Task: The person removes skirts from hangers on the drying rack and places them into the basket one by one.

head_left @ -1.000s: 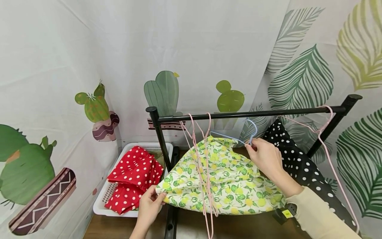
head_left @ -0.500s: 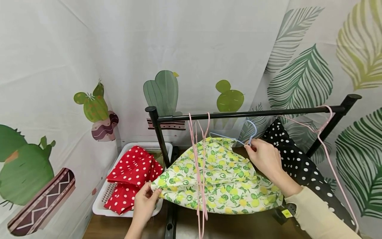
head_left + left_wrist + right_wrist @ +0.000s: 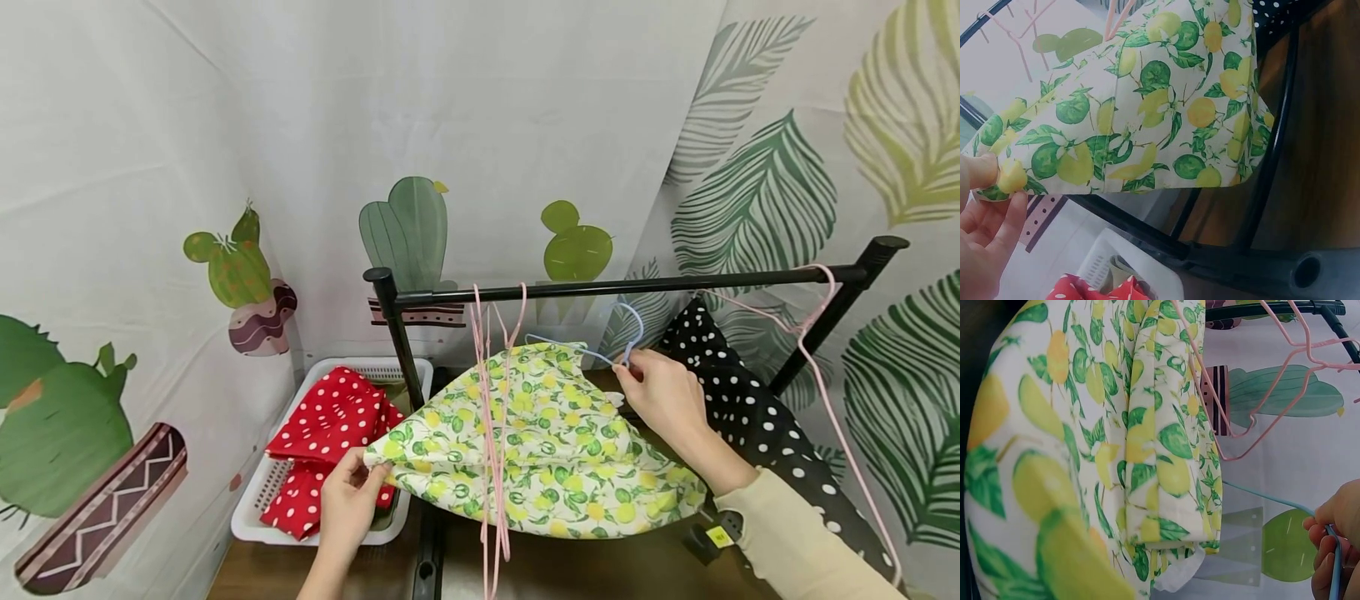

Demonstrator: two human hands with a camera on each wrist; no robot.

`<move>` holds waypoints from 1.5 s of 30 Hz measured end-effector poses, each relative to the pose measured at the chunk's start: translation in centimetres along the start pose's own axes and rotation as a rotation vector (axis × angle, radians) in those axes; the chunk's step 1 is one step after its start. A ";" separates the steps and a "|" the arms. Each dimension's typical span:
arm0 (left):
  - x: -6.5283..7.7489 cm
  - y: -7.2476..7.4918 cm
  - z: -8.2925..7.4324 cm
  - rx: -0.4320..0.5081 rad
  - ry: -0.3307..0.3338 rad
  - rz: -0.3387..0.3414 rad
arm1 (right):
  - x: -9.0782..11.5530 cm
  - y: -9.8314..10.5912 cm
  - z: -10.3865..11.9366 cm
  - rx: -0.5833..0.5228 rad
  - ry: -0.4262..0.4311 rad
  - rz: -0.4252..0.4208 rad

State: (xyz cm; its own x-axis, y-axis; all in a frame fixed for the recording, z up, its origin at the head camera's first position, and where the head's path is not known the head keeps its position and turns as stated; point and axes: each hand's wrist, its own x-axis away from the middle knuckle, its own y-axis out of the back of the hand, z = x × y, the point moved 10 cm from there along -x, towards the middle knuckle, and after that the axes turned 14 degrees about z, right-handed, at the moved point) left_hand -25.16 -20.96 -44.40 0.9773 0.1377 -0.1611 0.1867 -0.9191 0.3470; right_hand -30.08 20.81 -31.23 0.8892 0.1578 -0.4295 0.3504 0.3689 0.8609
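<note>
A garment with a lemon print (image 3: 555, 442) hangs partly on a blue hanger (image 3: 633, 321). My right hand (image 3: 667, 396) pinches that hanger at the base of its hook, below the rail; the right wrist view also shows the fingers (image 3: 1338, 512) round the blue wire. At the other side my left hand (image 3: 352, 492) pinches the garment's left corner between thumb and fingers and holds it out taut. In the left wrist view the thumb (image 3: 979, 172) lies over the cloth edge. Pink hangers (image 3: 491, 417) hang from the rail in front of the garment.
The black rail (image 3: 600, 288) runs across above both hands. A white basket (image 3: 251, 504) with red polka-dot cloth (image 3: 337, 417) stands at left. At right hang a black polka-dot garment (image 3: 757, 425) and another pink hanger (image 3: 813, 333). A brown tabletop (image 3: 600, 571) lies below.
My left hand has moved left and slightly up, drawing the garment's corner towards the basket. The pink hangers in front have swung left. My right hand stays almost still on the blue hanger.
</note>
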 end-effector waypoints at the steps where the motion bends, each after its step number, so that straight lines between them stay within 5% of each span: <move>1: 0.0 0.1 -0.1 0.003 0.000 -0.006 | 0.0 0.0 0.0 -0.001 -0.002 -0.001; 9: -0.1 0.8 0.4 0.005 0.034 -0.025 | 0.2 0.0 0.0 -0.003 0.008 -0.011; 16: -0.2 2.0 -0.3 0.041 -0.004 -0.071 | 0.3 0.2 0.0 0.005 0.032 -0.032; 31: -2.2 4.2 -6.3 0.050 -0.098 -0.106 | -0.2 1.7 1.8 0.039 0.074 -0.093; 45: -3.1 5.0 -10.1 0.120 -0.216 -0.084 | -1.0 3.3 3.4 0.023 0.109 -0.167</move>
State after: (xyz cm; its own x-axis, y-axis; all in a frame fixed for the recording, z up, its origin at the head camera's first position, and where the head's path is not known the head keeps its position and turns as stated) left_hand -26.25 -22.27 -32.85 0.9124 0.1457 -0.3825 0.2408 -0.9468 0.2137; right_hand -28.77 18.74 -27.03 0.7818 0.1946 -0.5924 0.4979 0.3772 0.7809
